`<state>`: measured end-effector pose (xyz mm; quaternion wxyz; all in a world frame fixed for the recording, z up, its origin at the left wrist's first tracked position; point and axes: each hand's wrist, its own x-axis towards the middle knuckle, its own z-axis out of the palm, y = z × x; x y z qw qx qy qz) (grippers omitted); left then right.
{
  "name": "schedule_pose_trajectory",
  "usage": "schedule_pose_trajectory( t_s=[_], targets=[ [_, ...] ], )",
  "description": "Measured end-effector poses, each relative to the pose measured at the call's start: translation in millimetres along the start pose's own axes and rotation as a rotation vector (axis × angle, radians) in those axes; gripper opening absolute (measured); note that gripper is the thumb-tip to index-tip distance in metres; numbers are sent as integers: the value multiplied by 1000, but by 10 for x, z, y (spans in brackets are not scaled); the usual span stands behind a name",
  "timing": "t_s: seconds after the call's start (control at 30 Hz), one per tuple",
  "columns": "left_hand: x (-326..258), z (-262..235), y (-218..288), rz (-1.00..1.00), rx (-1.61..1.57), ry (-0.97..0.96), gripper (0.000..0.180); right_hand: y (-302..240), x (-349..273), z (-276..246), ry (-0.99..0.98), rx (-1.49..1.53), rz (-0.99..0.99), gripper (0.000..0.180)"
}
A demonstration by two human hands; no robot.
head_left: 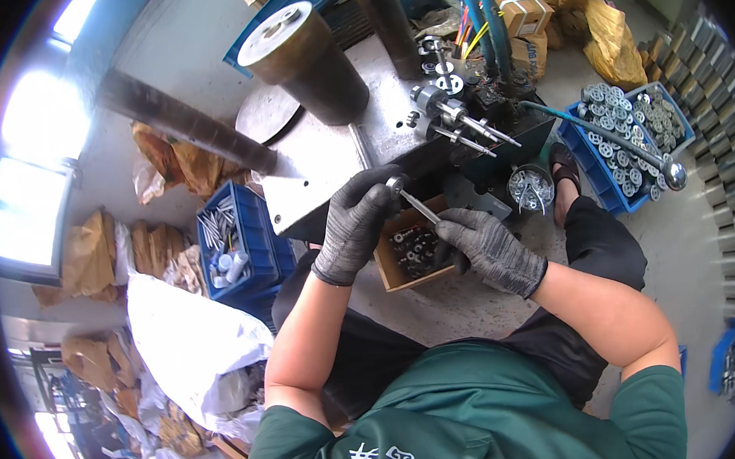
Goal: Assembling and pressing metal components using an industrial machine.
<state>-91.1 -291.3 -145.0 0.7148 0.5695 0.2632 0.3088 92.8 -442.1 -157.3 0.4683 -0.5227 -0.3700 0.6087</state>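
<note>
Both of my hands wear dark grey knit gloves and meet above the near edge of the machine table. My right hand (491,247) is closed around one end of a slim metal shaft (419,206), which slants up to the left. At its upper end is a small round metal ring (395,184), pinched by the fingers of my left hand (352,224). Whether the ring is seated on the shaft, I cannot tell. Below the hands stands an open tan box (384,272) holding small dark parts. On the machine table (310,178), several shafts with round metal pieces (440,107) lie to the right.
A thick metal cylinder (316,73) rises from the table between dark columns (192,118). A long ball-ended lever (593,127) reaches right over a blue crate (607,179) of wheel-like parts. Left, another blue crate (256,266) holds metal pins. A round container (529,190) stands near my foot.
</note>
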Motion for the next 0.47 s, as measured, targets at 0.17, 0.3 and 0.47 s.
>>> schedule_pose_trajectory(
  t_s=[0.17, 0.3, 0.47],
  targets=[
    [-38, -48, 34, 32, 205, -28, 41, 127, 29, -39, 57, -314, -140, 43],
    [-70, -120, 50, -5, 181, -80, 36, -89, -49, -10, 98, -237, -12, 41],
    [-104, -130, 55, 19, 172, -88, 37, -86, -8, -46, 101, -180, 27, 45]
  ],
)
